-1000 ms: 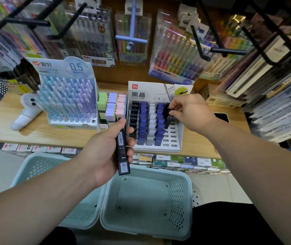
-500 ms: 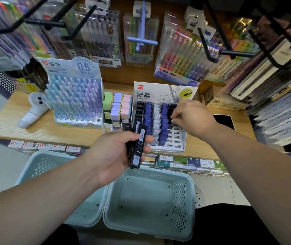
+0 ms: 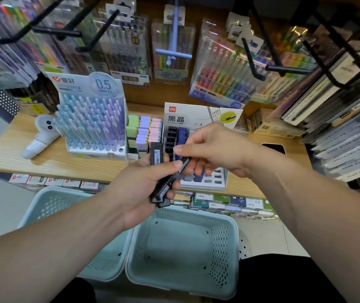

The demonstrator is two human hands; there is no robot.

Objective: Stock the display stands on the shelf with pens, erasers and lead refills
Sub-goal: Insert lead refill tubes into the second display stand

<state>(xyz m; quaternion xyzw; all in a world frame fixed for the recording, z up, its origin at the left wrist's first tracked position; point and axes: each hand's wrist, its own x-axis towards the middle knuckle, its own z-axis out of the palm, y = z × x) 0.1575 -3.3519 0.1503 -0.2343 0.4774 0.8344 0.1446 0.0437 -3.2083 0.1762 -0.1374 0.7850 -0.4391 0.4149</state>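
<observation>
The right hand (image 3: 216,149) has left the slots of the refill stand (image 3: 187,118) on the shelf (image 3: 43,158) and now meets the left hand (image 3: 139,189) at the centre of the frame. The left hand grips a small bundle of black lead refill cases (image 3: 156,152), and the right thumb and fingers pinch the upper end of one. I judge the last case is placed and the next is being drawn out. Half a second ago the left hand held the bundle alone.

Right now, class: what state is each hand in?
Left hand: closed on several black lead refill cases.
Right hand: pinching one case by its end.
</observation>
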